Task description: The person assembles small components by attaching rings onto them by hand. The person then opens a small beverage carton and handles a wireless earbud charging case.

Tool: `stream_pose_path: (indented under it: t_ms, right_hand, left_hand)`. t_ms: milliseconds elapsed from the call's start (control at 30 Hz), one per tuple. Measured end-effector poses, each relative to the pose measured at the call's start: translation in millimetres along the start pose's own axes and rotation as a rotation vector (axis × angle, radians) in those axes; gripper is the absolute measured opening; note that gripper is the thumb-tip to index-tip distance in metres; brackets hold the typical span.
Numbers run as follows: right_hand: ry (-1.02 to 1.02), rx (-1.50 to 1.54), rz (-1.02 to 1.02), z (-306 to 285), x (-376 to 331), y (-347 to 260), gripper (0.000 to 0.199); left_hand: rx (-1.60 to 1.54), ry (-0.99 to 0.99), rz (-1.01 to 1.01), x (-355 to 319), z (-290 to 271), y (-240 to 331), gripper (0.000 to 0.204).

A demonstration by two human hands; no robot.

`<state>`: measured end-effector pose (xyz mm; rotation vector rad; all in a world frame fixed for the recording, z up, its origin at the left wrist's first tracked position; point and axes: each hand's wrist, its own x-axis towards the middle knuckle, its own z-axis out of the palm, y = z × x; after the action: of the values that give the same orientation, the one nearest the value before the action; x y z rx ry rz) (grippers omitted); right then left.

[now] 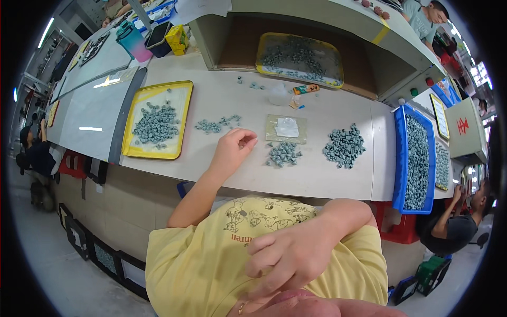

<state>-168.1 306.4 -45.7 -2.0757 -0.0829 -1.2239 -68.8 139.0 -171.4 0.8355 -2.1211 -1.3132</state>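
Observation:
My left hand (233,151) rests at the table's front edge with thumb and fingertips pinched together; whatever they hold, if anything, is hidden. Just beyond it lies a loose scatter of small grey-green pieces (211,126), like little stones. To its right is another small pile of these pieces (284,154), in front of a flat clear plastic bag (287,127) with a white patch. A bigger, darker pile (344,147) sits farther right. My right hand (298,252) is raised before my chest, off the table, its fingers bent and apart, with nothing seen in them.
At left stands a yellow-rimmed tray (186,112) of pieces; a similar tray (260,59) is in the shelf opening. A long blue bin (400,158) of pieces stands at right. An orange tube (306,89) lies at the back. Other people work nearby.

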Motion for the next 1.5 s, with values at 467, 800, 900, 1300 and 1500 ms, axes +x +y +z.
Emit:
stream_pose_path:
  t_ms: [467,800,900,1300,1500]
  right_hand:
    - [0.016,0.074,-0.031,4,9,4,0.014]
    - [-0.097,0.166,-0.03,-8,9,4,0.02]
    - [-0.099,0.174,-0.02,-10,11,6,0.02]
    - [-0.07,0.207,-0.073,-10,14,13,0.025]
    - [-0.047,0.214,-0.058,-2,14,11,0.025]
  left_hand:
    - [-0.039,0.043,-0.007,-4,-7,2,0.012]
    - [-0.092,0.052,-0.014,2,-15,7,0.014]
    - [-0.087,0.071,-0.004,7,-24,6,0.014]
    - [-0.148,0.098,-0.031,10,-39,-7,0.019]
    - [-0.215,0.091,-0.047,6,-32,-5,0.022]
